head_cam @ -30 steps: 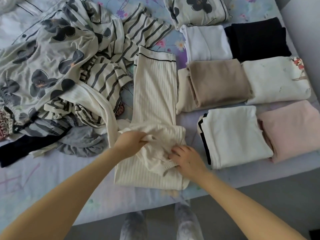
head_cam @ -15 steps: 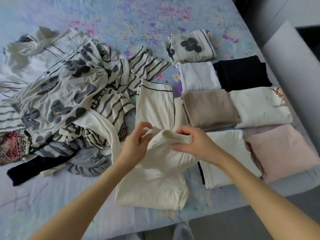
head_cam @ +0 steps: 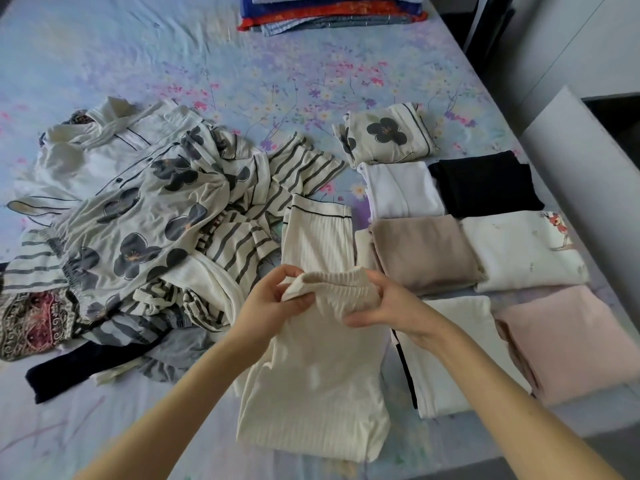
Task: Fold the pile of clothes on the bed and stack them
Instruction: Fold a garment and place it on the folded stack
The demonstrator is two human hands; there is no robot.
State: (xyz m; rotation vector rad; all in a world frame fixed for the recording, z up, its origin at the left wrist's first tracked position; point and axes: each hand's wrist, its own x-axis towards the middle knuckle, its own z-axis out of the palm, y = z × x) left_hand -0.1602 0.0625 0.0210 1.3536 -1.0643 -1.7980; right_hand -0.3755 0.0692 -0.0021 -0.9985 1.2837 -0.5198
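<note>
A cream ribbed knit garment is laid lengthwise on the floral bed sheet, between the rumpled pile and the flat folded rectangles. Its bunched upper fold is pinched at either end by the left hand and the right hand, which are set slightly apart. A colourful stack is cut off by the top edge.

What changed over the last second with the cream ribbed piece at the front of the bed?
The left grip and right grip gathered the bunched end of the cream ribbed garment off the bed and lifted it. Both now pinch it above the garment's middle. The unfolded pile and the folded pieces stayed where they lay.
</note>
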